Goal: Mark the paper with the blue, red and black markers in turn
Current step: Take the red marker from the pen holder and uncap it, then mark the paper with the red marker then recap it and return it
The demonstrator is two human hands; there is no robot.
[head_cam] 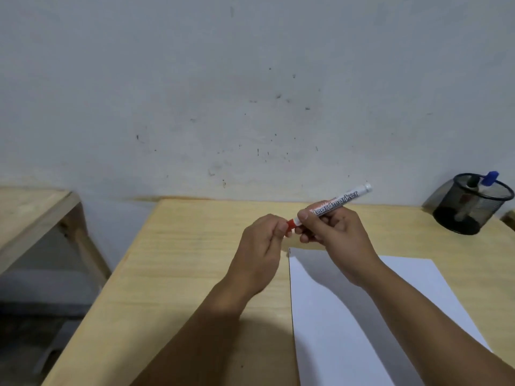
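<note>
Gripping the white barrel of the red board marker (338, 203), the right hand (331, 232) holds it tilted above the wooden table (178, 274), its butt end pointing far right. The left hand (262, 246) pinches the red cap (290, 224) at the marker's near-left end. A white sheet of paper (348, 316) lies flat on the table under the right forearm. At far right stands a black mesh pen holder (468, 210) containing 2 markers, 1 with a blue cap (490, 178).
</note>
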